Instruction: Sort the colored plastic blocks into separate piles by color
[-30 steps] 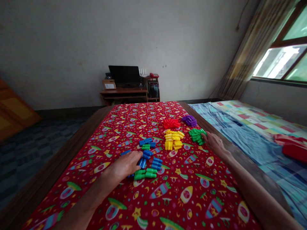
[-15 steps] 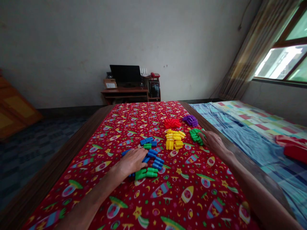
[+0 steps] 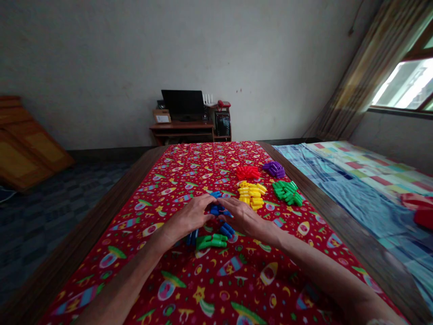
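Note:
Short blue plastic tubes (image 3: 227,230) lie in a loose cluster on the red patterned cloth (image 3: 169,266). My left hand (image 3: 192,214) arches over their left side, thumb apart from the curved fingers. From the right, my right hand (image 3: 245,216) reaches in, its fingertips close to those of the left. Blue tubes show in the gap between both hands; the hands hide part of the cluster. Nearer to me lie several green tubes (image 3: 211,242). To the right are piles of yellow tubes (image 3: 251,193), red tubes (image 3: 248,172), purple tubes (image 3: 274,169) and green tubes (image 3: 287,192).
The cloth covers a long table with dark wooden edges (image 3: 352,225). A bed with a checked cover (image 3: 324,180) stands along the right side. Against the far wall is a desk (image 3: 182,127) with a monitor (image 3: 183,104). A wooden cabinet (image 3: 30,144) is at left.
My right hand has left the green pile and moved left to the blue cluster. My left hand has shifted slightly forward and right. The view has turned a little left.

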Motion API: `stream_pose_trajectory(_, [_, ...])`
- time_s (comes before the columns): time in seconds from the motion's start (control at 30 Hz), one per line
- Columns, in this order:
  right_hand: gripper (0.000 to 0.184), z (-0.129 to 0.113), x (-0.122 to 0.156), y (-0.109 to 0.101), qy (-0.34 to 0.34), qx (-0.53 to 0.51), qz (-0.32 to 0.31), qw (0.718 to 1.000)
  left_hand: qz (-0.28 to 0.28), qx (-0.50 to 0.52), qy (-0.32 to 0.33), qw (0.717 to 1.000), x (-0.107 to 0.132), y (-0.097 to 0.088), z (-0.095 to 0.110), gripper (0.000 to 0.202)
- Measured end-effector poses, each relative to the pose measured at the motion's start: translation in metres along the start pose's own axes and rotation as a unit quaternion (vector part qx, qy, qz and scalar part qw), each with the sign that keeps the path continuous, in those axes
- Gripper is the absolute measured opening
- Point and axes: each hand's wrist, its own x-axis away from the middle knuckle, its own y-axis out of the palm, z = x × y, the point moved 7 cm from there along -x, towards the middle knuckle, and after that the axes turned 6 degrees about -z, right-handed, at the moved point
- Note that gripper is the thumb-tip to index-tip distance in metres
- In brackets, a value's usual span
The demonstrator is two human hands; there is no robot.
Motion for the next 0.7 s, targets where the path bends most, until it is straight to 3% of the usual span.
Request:
stream_pose_trajectory(0.2, [0.016,0.037,-0.026,0.033,0.063,0.078,-0.097,0.99,-0.131,-0.085,-0.081,0.984,0.007,0.016,-0.03,0.021])
stream_pose_trajectory(0.33, [0.01,0.045,-0.042,0.065,0.046,0.137,-0.098,0.985,-0.112,-0.126,-0.096,0.981,0.005,0.012,-0.041,0.023])
stream_pose_trajectory(0.43, [0.011,0.044,-0.044,0.076,0.037,0.139,-0.075,0.987,-0.099,-0.134,-0.101,0.981,0.004,0.011,-0.04,0.023])
stream_pose_trajectory(0.53, [0.012,0.042,-0.036,0.057,0.012,0.097,-0.036,0.995,-0.089,-0.157,-0.083,0.98,0.01,0.013,-0.029,0.019])
stream_pose_trajectory(0.63, [0.022,0.052,-0.018,0.004,0.048,0.079,0.031,0.995,-0.077,-0.163,-0.038,0.983,0.022,0.021,-0.008,0.015])
stream_pose_trajectory(0.7, [0.024,0.069,-0.001,-0.038,0.116,0.105,0.05,0.986,-0.107,-0.147,-0.031,0.983,0.03,0.031,0.004,0.013])
